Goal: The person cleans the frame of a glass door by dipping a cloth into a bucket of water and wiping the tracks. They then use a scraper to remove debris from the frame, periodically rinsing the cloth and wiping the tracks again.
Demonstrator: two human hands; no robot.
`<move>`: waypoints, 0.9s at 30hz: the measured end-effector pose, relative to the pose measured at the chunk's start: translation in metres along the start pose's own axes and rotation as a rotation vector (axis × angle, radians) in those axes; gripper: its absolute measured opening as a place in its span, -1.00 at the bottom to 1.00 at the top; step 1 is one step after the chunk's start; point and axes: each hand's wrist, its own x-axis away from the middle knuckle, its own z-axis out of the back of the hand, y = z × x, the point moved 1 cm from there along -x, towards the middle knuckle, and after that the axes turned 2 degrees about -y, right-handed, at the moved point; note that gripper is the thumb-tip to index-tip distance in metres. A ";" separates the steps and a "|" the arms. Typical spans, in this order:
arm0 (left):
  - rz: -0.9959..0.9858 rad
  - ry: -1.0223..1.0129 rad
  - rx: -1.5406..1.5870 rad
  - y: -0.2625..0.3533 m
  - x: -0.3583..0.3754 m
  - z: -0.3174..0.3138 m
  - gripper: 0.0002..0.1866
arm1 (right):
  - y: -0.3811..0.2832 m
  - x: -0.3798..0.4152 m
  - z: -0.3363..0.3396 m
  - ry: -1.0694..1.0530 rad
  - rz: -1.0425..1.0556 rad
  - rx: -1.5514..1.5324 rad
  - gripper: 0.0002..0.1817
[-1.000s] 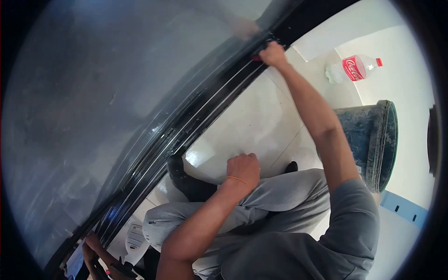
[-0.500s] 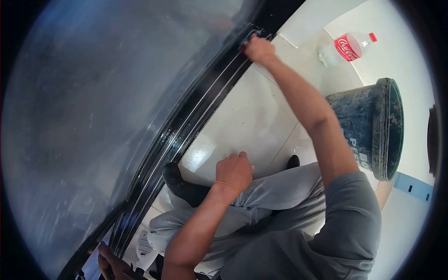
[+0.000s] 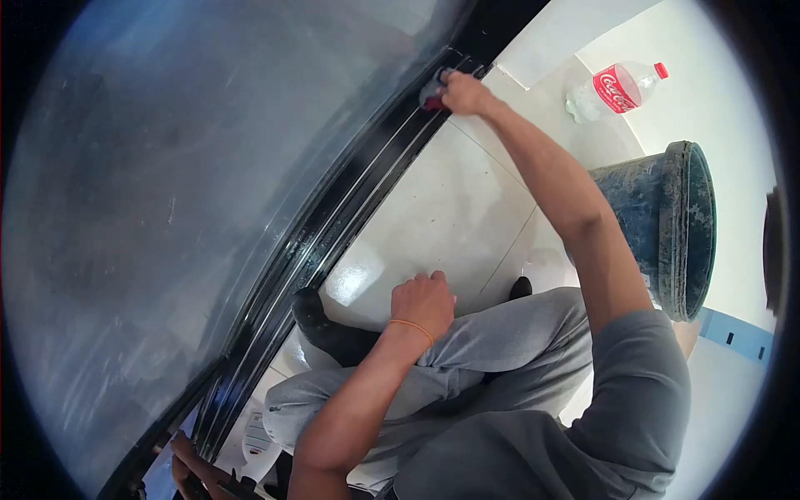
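Note:
My right hand (image 3: pixel 465 93) reaches far forward, fingers closed on a bunched grey and dark red cloth (image 3: pixel 432 92). The cloth presses on the black grooved track (image 3: pixel 367 179) along the bottom of a large glass panel (image 3: pixel 183 183). My left hand (image 3: pixel 422 303), with a thin orange band at the wrist, is curled into a loose fist near my knee. It appears to hold nothing, though its palm side is hidden. Wet-looking droplets show on the track near my dark-shod foot (image 3: pixel 321 329).
A clear bottle (image 3: pixel 617 89) with a red label and cap lies on the tiled floor (image 3: pixel 442 196). A dirty dark bucket (image 3: pixel 646 217) lies on its side at the right, near a blue strip (image 3: pixel 733 335). A white bottle-like container (image 3: pixel 257 433) is at the lower left.
My right hand has moved slightly back toward me along the track with the cloth, which now shows more. My left hand stays by the knee. The view has shifted slightly.

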 end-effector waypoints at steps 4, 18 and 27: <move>-0.001 -0.004 -0.002 -0.004 0.000 -0.004 -0.63 | -0.021 0.016 0.000 0.012 -0.171 0.008 -0.49; -0.021 0.034 -0.013 0.001 0.001 -0.002 -0.64 | -0.014 -0.008 0.011 0.055 -0.306 -0.020 -0.44; -0.057 -0.233 -0.164 0.005 0.003 0.001 -0.71 | -0.236 0.162 -0.065 -0.171 0.345 -0.153 -0.72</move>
